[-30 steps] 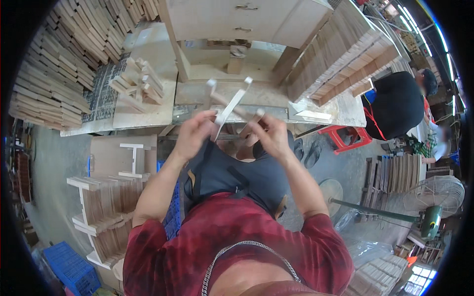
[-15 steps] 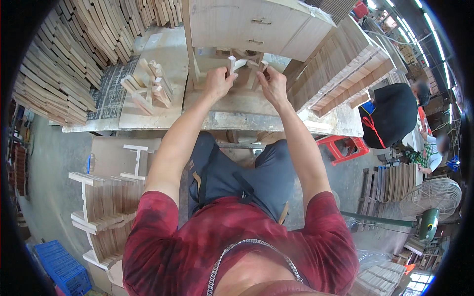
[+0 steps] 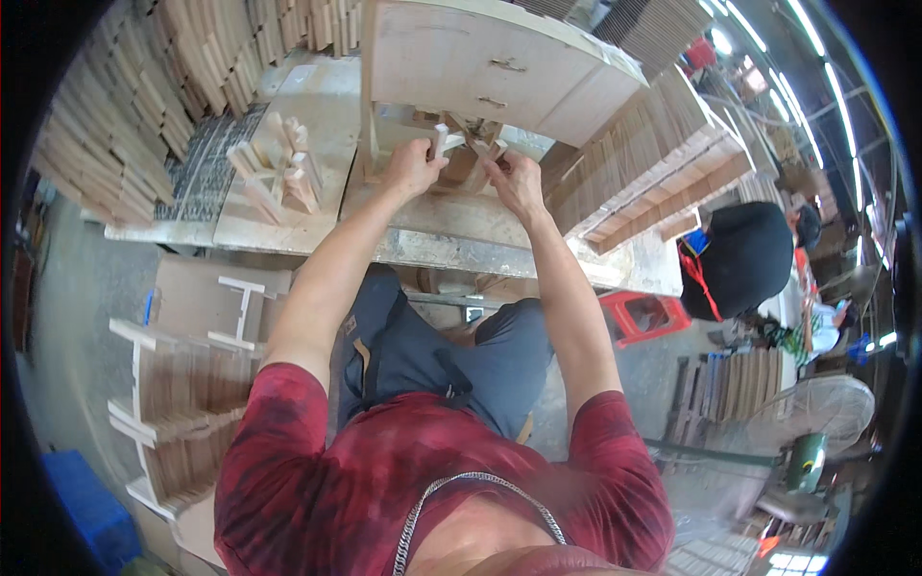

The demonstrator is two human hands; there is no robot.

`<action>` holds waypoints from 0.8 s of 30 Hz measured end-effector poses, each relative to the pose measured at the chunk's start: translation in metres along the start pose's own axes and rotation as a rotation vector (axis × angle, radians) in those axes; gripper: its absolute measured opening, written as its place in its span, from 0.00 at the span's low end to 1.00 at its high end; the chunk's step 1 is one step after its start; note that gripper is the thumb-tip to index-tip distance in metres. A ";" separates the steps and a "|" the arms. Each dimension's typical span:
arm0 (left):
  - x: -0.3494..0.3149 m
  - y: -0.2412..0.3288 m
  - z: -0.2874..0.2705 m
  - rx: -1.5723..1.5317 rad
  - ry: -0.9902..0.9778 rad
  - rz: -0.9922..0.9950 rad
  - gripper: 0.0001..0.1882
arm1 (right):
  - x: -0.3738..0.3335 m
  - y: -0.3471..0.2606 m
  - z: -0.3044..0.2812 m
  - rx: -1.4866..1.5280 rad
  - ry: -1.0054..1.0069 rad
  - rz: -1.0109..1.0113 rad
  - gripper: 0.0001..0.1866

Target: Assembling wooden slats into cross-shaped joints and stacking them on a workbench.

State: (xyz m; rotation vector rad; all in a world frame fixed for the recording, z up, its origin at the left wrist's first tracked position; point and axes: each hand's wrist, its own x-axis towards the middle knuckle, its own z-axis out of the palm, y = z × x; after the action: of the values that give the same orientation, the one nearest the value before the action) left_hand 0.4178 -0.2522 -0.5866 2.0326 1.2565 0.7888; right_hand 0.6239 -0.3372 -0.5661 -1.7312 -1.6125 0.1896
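Note:
Both my hands are over the bench, just in front of a pale wooden cabinet with two small metal pulls. My left hand is closed around a short, upright wooden leg. Opposite it, my right hand pinches a second wooden piece, which leans at a slant. A pale crosspiece runs between them; whether it joins both is hard to see. On the bench to the left stands a small group of wooden legged frames.
Tall stacks of wooden strips fill the far left. Slatted wooden panels stand right of the cabinet. Below left are an H-shaped frame and piled frames. A red stool, a fan and people are to the right.
The whole view has shifted, so the bench and surroundings appear slightly further left. Both hands keep their grip on the wooden pieces, which have hardly moved relative to the bench.

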 end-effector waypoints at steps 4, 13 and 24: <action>-0.007 -0.004 -0.007 -0.089 0.067 -0.006 0.16 | -0.009 -0.016 -0.007 0.034 -0.091 -0.026 0.16; -0.127 -0.022 -0.115 -0.758 -0.477 -0.107 0.13 | -0.097 -0.111 -0.080 -0.417 -0.275 -0.816 0.30; -0.174 -0.149 -0.161 0.194 0.859 -0.183 0.38 | 0.002 -0.210 0.024 0.476 -0.154 -0.585 0.10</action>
State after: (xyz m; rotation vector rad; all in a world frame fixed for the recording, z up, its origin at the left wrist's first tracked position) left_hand 0.1506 -0.3272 -0.6262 1.7071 2.0045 1.5867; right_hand 0.4432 -0.3417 -0.4559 -0.8652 -1.9236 0.3872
